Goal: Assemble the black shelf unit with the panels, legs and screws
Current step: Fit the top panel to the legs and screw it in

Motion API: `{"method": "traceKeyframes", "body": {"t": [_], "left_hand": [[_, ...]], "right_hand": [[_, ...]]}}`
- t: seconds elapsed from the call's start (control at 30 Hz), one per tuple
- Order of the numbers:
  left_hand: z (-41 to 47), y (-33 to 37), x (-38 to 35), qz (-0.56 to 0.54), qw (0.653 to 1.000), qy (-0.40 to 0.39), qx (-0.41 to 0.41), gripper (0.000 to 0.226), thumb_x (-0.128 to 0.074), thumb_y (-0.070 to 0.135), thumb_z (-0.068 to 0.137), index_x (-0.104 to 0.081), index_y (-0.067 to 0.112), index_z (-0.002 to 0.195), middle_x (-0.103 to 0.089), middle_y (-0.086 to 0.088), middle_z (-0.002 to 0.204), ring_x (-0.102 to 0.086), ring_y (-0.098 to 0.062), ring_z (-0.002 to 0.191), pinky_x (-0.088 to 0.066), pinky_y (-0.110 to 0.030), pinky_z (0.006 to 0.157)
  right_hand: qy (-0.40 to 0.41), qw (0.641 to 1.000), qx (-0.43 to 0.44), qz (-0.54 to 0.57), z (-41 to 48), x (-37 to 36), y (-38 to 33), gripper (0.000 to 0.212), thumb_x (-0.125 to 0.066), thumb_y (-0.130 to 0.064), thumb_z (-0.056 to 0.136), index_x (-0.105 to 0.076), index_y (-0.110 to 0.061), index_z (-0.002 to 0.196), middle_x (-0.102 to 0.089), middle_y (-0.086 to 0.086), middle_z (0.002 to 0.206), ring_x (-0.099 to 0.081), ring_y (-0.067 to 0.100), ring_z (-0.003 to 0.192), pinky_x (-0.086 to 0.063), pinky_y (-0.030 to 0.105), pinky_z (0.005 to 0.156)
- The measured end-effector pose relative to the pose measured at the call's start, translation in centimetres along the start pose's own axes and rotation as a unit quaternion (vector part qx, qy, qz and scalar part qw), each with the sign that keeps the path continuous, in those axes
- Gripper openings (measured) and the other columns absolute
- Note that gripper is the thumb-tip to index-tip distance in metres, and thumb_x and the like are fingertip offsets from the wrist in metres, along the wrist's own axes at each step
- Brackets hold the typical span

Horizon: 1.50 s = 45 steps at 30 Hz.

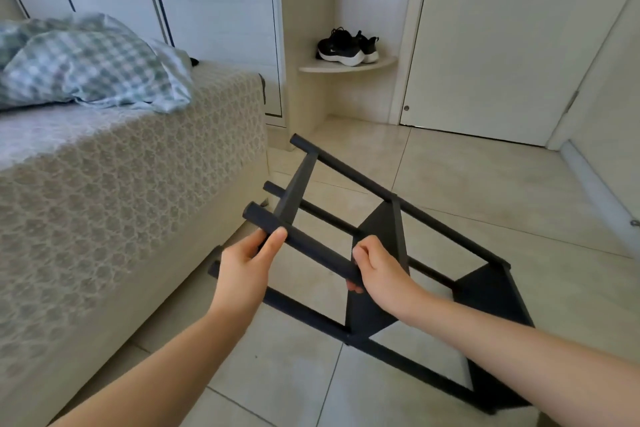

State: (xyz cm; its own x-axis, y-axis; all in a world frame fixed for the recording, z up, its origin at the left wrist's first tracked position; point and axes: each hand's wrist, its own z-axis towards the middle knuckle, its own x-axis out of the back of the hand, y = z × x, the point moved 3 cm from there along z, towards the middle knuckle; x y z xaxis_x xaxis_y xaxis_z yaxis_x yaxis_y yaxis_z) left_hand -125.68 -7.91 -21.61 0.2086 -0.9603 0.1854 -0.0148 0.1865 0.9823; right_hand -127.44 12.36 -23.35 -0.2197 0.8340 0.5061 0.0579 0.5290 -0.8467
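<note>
The black shelf unit [381, 229] is tilted on its side above the tiled floor, its round legs running from upper left to lower right through three flat panels. My left hand [247, 262] grips the nearest leg [311, 248] close to its top end. My right hand [379, 270] holds the same leg further down, just before the middle panel [377, 308]. The top panel [294, 187] sits near the leg ends. The bottom panel [491, 284] lies at the lower right near the floor. No loose screws are in view.
A bed [121, 177] with a patterned cover and a checked pillow [86, 62] stands close on the left. A corner shelf [346, 66] carries black sneakers [346, 45]. A closed door [502, 45] is at the back right. Beige floor tiles [485, 177] stretch beyond.
</note>
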Motion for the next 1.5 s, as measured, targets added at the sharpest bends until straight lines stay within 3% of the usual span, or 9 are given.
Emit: {"method": "traceKeyframes", "body": {"t": [0.1,0.2,0.53,0.67,0.87,1.03,1.17,1.33,1.5], "left_hand": [[-0.3,-4.0,0.8,-0.026,0.998,0.005,0.055,0.017,-0.058,0.044,0.096,-0.071,0.033,0.099,-0.07,0.025,0.084,-0.06,0.003,0.094,-0.04,-0.028,0.089],[-1.1,-7.5,1.3,-0.069,0.993,0.01,0.093,0.011,-0.06,0.041,0.095,-0.07,0.037,0.095,-0.072,0.026,0.091,-0.06,0.008,0.095,-0.037,-0.019,0.087],[-3.9,-16.2,2.2,-0.13,0.975,0.048,0.172,0.009,-0.062,0.038,0.092,-0.069,0.04,0.097,-0.074,0.027,0.093,-0.061,0.003,0.104,-0.035,-0.03,0.102],[-5.5,-18.2,1.9,-0.146,0.969,0.047,0.193,0.035,-0.061,0.051,0.079,-0.071,0.035,0.109,-0.074,0.022,0.102,-0.06,0.002,0.109,-0.033,-0.03,0.103],[-8.5,-20.0,1.7,-0.174,0.959,0.037,0.222,0.035,-0.065,0.045,0.079,-0.079,0.02,0.1,-0.077,0.0,0.103,-0.066,-0.009,0.104,-0.041,-0.024,0.094],[-9.9,-21.2,2.0,-0.167,0.955,0.029,0.242,0.017,-0.068,0.026,0.087,-0.076,0.014,0.078,-0.068,0.011,0.07,-0.06,0.0,0.07,-0.042,-0.023,0.079],[-10.3,-22.6,2.6,-0.168,0.952,0.023,0.255,0.036,-0.074,0.031,0.073,-0.078,0.005,0.097,-0.075,-0.009,0.109,-0.068,-0.013,0.099,-0.049,-0.028,0.096],[-10.2,-24.3,3.0,-0.17,0.946,0.017,0.276,0.048,-0.08,0.033,0.062,-0.078,0.004,0.1,-0.074,-0.013,0.113,-0.07,-0.026,0.107,-0.049,-0.041,0.104],[-9.7,-25.1,3.6,-0.188,0.942,0.01,0.276,0.053,-0.081,0.026,0.057,-0.076,0.004,0.105,-0.075,-0.008,0.113,-0.071,-0.024,0.107,-0.051,-0.037,0.098]], "right_hand": [[-0.019,0.999,0.004,-0.041,0.7,-2.3,1.6,0.021,-0.026,-0.033,0.106,-0.038,-0.015,0.108,-0.056,-0.001,0.087,-0.059,0.006,0.076,-0.045,0.016,0.065],[-0.031,0.995,0.006,-0.091,1.2,-4.3,3.4,0.02,-0.025,-0.035,0.106,-0.035,-0.018,0.104,-0.061,0.003,0.093,-0.063,0.008,0.083,-0.049,0.022,0.07],[-0.071,0.985,0.037,-0.152,1.1,-9.4,7.1,0.016,-0.026,-0.029,0.106,-0.036,-0.017,0.103,-0.058,0.007,0.093,-0.063,0.011,0.084,-0.045,0.006,0.061],[-0.079,0.978,0.041,-0.189,0.5,-10.2,8.4,0.015,-0.025,-0.028,0.106,-0.034,-0.017,0.101,-0.058,0.009,0.09,-0.054,0.006,0.065,-0.044,0.013,0.058],[-0.1,0.974,0.015,-0.201,-0.8,-10.6,10.8,0.015,-0.025,-0.031,0.105,-0.035,-0.021,0.1,-0.056,0.004,0.083,-0.057,0.003,0.062,-0.045,0.014,0.058],[-0.09,0.979,0.003,-0.184,-1.4,-10.9,12.1,0.012,-0.027,-0.033,0.104,-0.034,-0.026,0.097,-0.058,0.0,0.078,-0.063,0.002,0.067,-0.052,0.025,0.066],[-0.1,0.976,0.0,-0.193,-1.7,-11.4,12.9,0.01,-0.027,-0.033,0.104,-0.033,-0.03,0.097,-0.063,-0.001,0.079,-0.065,0.006,0.069,-0.055,0.031,0.072],[-0.108,0.976,-0.02,-0.19,-1.6,-11.9,13.5,0.01,-0.028,-0.033,0.104,-0.035,-0.028,0.099,-0.065,0.001,0.082,-0.066,0.01,0.074,-0.055,0.037,0.075],[-0.131,0.974,-0.046,-0.176,-1.0,-12.3,13.6,0.013,-0.028,-0.032,0.105,-0.036,-0.028,0.096,-0.069,0.004,0.075,-0.067,0.012,0.07,-0.056,0.037,0.075]]}}
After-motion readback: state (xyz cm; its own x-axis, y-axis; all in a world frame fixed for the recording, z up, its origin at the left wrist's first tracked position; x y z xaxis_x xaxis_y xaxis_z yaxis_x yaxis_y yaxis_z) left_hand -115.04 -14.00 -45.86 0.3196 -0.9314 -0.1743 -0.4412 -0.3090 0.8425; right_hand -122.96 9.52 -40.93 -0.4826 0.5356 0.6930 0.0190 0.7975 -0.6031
